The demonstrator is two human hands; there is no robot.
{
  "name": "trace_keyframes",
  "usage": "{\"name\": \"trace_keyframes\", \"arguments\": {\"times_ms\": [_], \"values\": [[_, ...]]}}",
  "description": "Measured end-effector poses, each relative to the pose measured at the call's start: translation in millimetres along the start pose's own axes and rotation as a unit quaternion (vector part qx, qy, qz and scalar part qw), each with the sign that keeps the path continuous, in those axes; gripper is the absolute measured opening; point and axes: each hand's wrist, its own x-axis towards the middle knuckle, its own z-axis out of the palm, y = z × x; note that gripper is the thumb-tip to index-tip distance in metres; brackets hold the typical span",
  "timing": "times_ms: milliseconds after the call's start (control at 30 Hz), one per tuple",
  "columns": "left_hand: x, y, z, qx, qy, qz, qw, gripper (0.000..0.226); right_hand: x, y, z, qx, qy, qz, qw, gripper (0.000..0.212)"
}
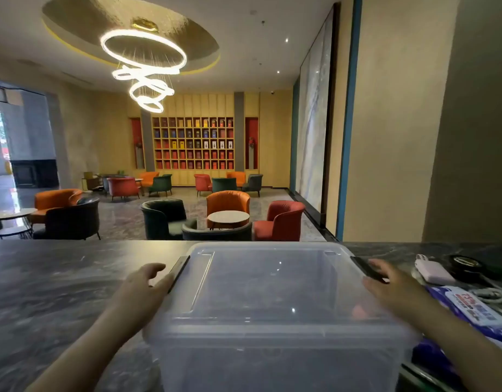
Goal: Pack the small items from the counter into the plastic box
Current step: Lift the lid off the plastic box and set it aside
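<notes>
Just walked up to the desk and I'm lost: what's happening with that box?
A person has both hands on a clear plastic box on the dark marble counter: left hand and right hand at its black side latches. The lid is on. A white power bank and blue-and-white packet wait on its right.

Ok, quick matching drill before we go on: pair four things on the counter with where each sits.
Things:
1. plastic box
2. left hand
3. white power bank
4. blue and white packet

Places:
A. at the box's left black latch
B. middle of the counter, lid on
C. right of the box, nearest the person
D. right of the box, farther back

Pairs: 1-B, 2-A, 3-D, 4-C
</notes>
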Motion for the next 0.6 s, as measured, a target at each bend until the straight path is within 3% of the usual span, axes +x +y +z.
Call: {"name": "trace_keyframes", "arguments": {"times_ms": [67, 133, 333, 600], "values": [[10.5, 9.9, 7.8, 0.090, -0.066, -0.010, 0.994, 0.053, 5.6, -5.4, 1.5, -0.058, -0.039, 0.002, 0.998, 0.048], [17.4, 19.8, 12.4, 0.160, -0.097, 0.000, 0.982, 0.054, 8.6, -7.3, -0.2, -0.077, -0.026, -0.002, 0.997, 0.042], [31.5, 17.4, 22.9, 0.227, -0.050, 0.008, 0.972, 0.034, 11.9, -3.8, 2.2, -0.094, 0.013, -0.010, 0.995, 0.024], [39.3, 4.8, 25.7, 0.223, -0.032, 0.015, 0.974, 0.031, 20.9, 7.7, 6.1, -0.039, 0.053, 0.030, 0.997, 0.028]]}}
